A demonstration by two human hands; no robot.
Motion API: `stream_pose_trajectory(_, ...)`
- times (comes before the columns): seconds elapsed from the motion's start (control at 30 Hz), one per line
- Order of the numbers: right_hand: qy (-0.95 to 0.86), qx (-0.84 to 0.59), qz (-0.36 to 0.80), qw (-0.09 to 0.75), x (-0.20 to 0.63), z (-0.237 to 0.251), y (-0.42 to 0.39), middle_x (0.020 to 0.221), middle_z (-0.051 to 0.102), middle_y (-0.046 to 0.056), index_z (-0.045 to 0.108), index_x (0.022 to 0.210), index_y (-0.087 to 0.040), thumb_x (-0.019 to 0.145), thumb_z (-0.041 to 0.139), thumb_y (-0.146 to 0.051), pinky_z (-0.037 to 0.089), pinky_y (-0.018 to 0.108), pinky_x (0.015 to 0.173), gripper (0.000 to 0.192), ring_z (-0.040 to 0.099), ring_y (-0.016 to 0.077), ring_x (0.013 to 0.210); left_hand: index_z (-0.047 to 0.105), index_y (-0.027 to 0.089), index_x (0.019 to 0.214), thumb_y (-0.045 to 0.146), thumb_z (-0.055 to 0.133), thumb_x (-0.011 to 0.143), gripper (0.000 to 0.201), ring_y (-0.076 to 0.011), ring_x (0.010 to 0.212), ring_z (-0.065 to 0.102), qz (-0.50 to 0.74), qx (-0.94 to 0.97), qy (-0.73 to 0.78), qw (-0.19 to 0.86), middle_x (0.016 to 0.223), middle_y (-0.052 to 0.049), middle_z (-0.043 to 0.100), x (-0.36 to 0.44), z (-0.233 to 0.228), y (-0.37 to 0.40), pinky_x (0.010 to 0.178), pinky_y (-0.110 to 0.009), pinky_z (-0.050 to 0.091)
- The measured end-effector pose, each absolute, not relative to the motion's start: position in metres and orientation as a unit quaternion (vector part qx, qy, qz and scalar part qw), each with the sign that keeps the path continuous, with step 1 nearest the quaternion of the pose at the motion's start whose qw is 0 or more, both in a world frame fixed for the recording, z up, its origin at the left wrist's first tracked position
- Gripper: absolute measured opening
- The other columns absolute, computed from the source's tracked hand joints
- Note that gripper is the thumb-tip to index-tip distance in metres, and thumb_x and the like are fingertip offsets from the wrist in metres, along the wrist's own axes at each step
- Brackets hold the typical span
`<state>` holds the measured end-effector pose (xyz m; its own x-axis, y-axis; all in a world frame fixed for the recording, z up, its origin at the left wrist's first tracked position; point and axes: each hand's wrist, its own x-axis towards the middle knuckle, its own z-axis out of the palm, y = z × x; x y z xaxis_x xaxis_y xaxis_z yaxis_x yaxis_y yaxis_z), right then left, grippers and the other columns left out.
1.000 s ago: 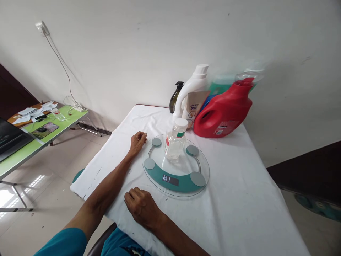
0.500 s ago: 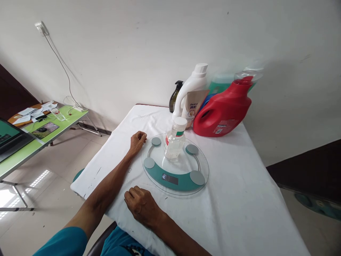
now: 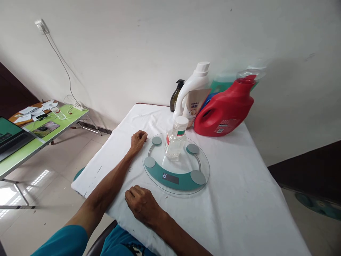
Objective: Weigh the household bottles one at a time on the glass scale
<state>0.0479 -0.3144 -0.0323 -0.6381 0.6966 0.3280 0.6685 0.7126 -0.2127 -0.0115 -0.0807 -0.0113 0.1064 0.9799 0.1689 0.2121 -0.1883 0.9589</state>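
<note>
Item: clear plastic bottle (image 3: 176,141), white cap, red-and-green label, stood upright at the centre of a round glass scale (image 3: 176,164) on a white-covered table (image 3: 239,199). Scale display is lit; digits cannot be read. Left hand (image 3: 138,140) is rested just beside the scale's rim, fingers curled, nothing held. Right hand (image 3: 142,205) is laid near the table edge in a loose, empty fist. Behind the scale: red detergent jug (image 3: 225,112), white jug (image 3: 190,89), dark pump bottle (image 3: 176,95), pouch (image 3: 196,106) with blurred lettering.

The digits on the scale's display (image 3: 171,178) are too small to read. Behind the red jug (image 3: 225,113), a green bottle (image 3: 222,85) is blurred, perhaps detergent. The laptop (image 3: 9,137) is cut off at the left edge.
</note>
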Motion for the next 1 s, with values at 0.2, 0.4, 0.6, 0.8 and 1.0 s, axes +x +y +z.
stream_pose_trajectory(0.2,-0.903,-0.378,0.035,0.202,0.048,-0.034,-0.315,0.079,0.062,0.005,0.056,0.085,-0.019,0.086,0.051,0.001,0.027,0.033,0.052,0.021,0.054,0.02,0.071,0.065,0.019,0.08,0.04,0.066,0.084,0.022,-0.0136,0.059,0.06,0.464,0.62,0.484,0.409,0.068,-0.001,0.066,-0.012,-0.011,-0.081,0.058,-0.026,0.046)
stream_pose_trajectory(0.4,-0.902,-0.38,0.029,0.201,0.048,-0.033,-0.315,0.077,0.062,0.004,0.058,0.084,-0.019,0.089,0.052,0.0,0.026,0.033,0.052,0.02,0.053,0.0188,0.069,0.065,0.019,0.079,0.04,0.066,0.084,0.022,-0.0136,0.059,0.061,0.464,0.621,0.484,0.407,0.068,-0.001,0.066,-0.012,-0.011,-0.082,0.058,-0.026,0.047)
stream_pose_trajectory(0.6,-0.902,-0.38,0.023,0.202,0.047,-0.034,-0.315,0.076,0.061,0.004,0.057,0.083,-0.019,0.085,0.051,0.002,0.025,0.033,0.052,0.022,0.053,0.0194,0.069,0.064,0.019,0.08,0.04,0.066,0.085,0.021,-0.0139,0.06,0.061,0.464,0.62,0.481,0.411,0.069,-0.001,0.066,-0.012,-0.013,-0.081,0.058,-0.026,0.046)
stream_pose_trajectory(0.8,-0.902,-0.377,0.025,0.21,0.047,-0.035,-0.315,0.076,0.062,0.004,0.055,0.083,-0.019,0.085,0.051,0.002,0.026,0.033,0.052,0.021,0.055,0.0191,0.069,0.064,0.019,0.08,0.04,0.065,0.087,0.022,-0.0152,0.064,0.061,0.465,0.634,0.47,0.402,0.072,-0.002,0.067,-0.009,-0.006,-0.088,0.062,-0.028,0.047)
stream_pose_trajectory(1.0,-0.839,-0.412,0.139,0.327,0.053,-0.032,-0.311,0.072,0.059,0.0,0.047,0.078,-0.022,0.097,0.05,-0.014,0.031,0.03,0.057,0.021,0.053,0.0153,0.065,0.069,0.02,0.092,0.041,0.067,0.093,0.021,-0.0193,0.085,0.066,0.515,0.692,0.41,0.296,0.092,-0.007,0.073,0.012,0.031,-0.114,0.076,-0.032,0.051)
